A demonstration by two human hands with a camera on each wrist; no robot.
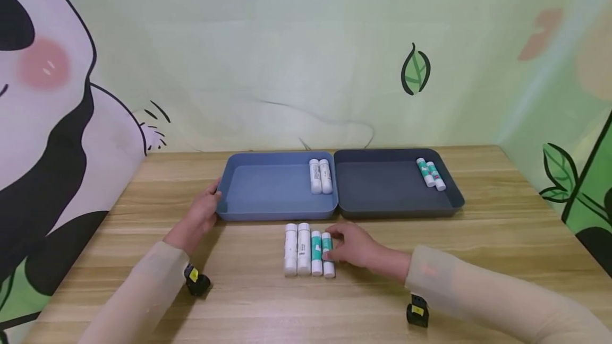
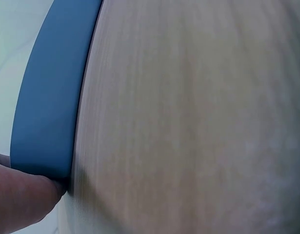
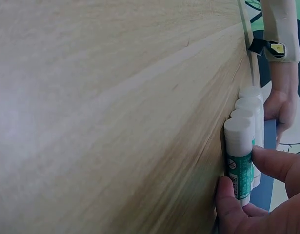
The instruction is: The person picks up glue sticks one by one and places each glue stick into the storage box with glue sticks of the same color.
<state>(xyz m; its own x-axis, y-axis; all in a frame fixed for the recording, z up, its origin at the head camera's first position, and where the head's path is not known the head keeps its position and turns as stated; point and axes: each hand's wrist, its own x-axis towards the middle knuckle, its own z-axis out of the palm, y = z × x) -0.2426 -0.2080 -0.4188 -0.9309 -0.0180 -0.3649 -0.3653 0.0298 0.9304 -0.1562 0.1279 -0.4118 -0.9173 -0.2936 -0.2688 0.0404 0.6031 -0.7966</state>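
My right hand pinches the rightmost green-and-white glue stick between thumb and fingers. That stick ends a side-by-side row on the table: another green-and-white glue stick lies beside it, then two larger white capped tubes. At the near left corner of the blue tray, my left hand holds the edge. In the left wrist view its thumb presses low on the tray's outer wall; most of its other fingers are hidden there.
Two white tubes lie against the blue tray's right side. A dark grey tray adjoins it, with two green-and-white glue sticks at its right end. Behind the wooden table stands a printed wall.
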